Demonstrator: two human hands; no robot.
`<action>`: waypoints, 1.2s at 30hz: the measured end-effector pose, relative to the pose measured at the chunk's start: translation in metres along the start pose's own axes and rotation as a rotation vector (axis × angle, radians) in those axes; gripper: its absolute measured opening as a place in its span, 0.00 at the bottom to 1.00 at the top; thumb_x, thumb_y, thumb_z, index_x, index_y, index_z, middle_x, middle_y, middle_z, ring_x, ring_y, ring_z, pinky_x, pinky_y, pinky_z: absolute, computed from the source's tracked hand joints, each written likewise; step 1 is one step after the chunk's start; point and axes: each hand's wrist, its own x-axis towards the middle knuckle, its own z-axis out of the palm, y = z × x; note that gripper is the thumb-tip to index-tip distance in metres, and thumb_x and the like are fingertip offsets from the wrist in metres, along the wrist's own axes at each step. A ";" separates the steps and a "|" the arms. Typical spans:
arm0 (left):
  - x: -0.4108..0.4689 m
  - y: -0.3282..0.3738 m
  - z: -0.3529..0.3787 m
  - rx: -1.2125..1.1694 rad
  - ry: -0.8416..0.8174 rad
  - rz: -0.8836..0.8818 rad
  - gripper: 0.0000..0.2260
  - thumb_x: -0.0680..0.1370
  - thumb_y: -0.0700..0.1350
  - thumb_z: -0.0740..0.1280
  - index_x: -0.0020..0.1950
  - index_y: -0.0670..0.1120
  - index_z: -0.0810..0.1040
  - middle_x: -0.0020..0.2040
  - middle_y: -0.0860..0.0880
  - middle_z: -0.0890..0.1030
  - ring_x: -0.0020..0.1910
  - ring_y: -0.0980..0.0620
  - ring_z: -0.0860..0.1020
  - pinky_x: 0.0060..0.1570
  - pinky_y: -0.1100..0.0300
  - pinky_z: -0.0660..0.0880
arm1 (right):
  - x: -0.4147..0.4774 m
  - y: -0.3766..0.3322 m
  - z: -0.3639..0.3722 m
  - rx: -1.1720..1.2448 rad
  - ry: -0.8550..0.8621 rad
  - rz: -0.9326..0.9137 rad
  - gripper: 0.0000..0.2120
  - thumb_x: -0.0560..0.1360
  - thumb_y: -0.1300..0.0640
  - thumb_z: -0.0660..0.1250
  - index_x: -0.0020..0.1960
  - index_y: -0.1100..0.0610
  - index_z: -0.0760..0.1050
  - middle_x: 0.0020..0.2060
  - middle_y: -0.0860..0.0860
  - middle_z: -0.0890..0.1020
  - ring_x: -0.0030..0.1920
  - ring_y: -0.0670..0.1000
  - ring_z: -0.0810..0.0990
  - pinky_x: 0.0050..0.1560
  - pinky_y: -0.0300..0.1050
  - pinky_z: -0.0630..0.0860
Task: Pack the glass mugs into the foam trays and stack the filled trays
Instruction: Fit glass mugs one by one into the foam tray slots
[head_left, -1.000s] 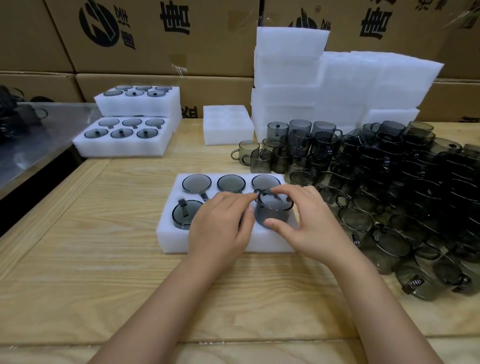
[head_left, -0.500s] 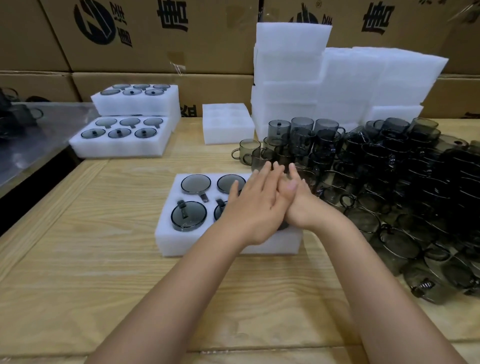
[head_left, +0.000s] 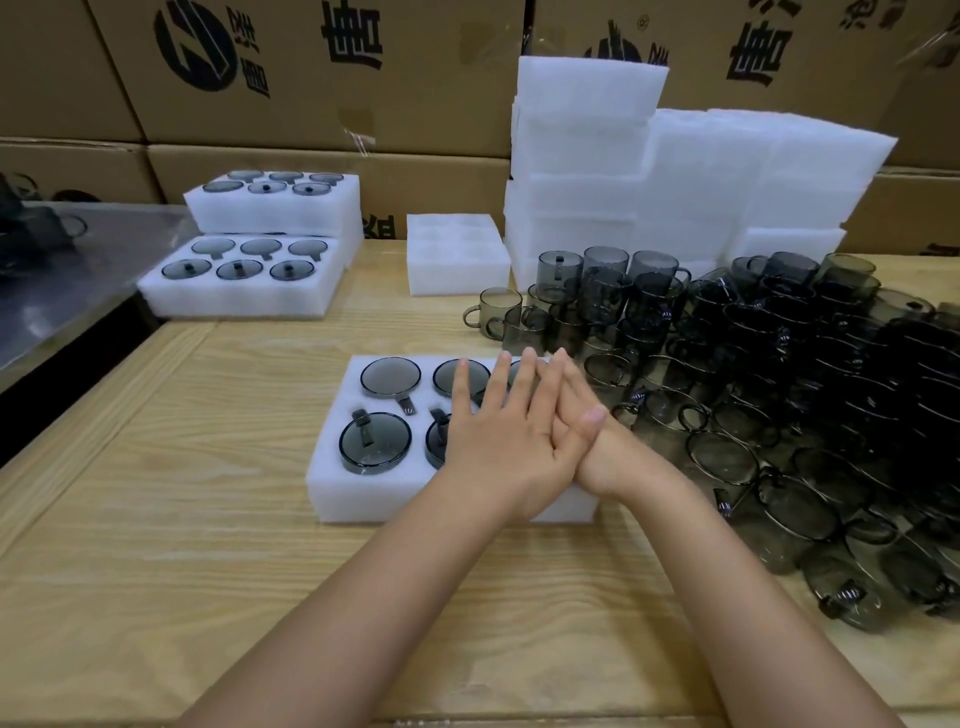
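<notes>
Head view: left hand lies flat, fingers straight, over flat right hand on foam tray.

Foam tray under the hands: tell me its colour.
The foam tray is plain white, clearest in the head view.

Black logo, large illegible characters, on cardboard boxes

I am working bare-armed: my left hand and right hand are showing short, plain nails, forearms uncovered.
</notes>
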 end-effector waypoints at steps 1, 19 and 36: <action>0.000 0.001 -0.001 -0.016 -0.004 -0.008 0.43 0.65 0.70 0.26 0.77 0.52 0.36 0.79 0.50 0.40 0.77 0.51 0.36 0.70 0.42 0.28 | -0.002 -0.002 0.003 0.145 0.057 -0.010 0.25 0.82 0.50 0.52 0.77 0.49 0.48 0.77 0.47 0.42 0.75 0.43 0.38 0.76 0.49 0.45; -0.046 -0.123 -0.028 -0.310 0.338 -0.483 0.39 0.76 0.66 0.35 0.72 0.41 0.63 0.71 0.43 0.68 0.71 0.45 0.62 0.73 0.43 0.49 | -0.015 -0.004 0.017 0.987 0.241 0.287 0.15 0.77 0.53 0.63 0.63 0.47 0.74 0.60 0.49 0.80 0.60 0.52 0.78 0.64 0.55 0.72; -0.041 -0.105 -0.030 -2.144 0.784 -0.621 0.22 0.78 0.59 0.63 0.68 0.51 0.70 0.61 0.49 0.81 0.58 0.49 0.80 0.55 0.46 0.78 | 0.023 -0.058 0.056 1.602 0.496 0.239 0.25 0.75 0.65 0.64 0.70 0.51 0.69 0.58 0.54 0.81 0.57 0.59 0.80 0.60 0.62 0.74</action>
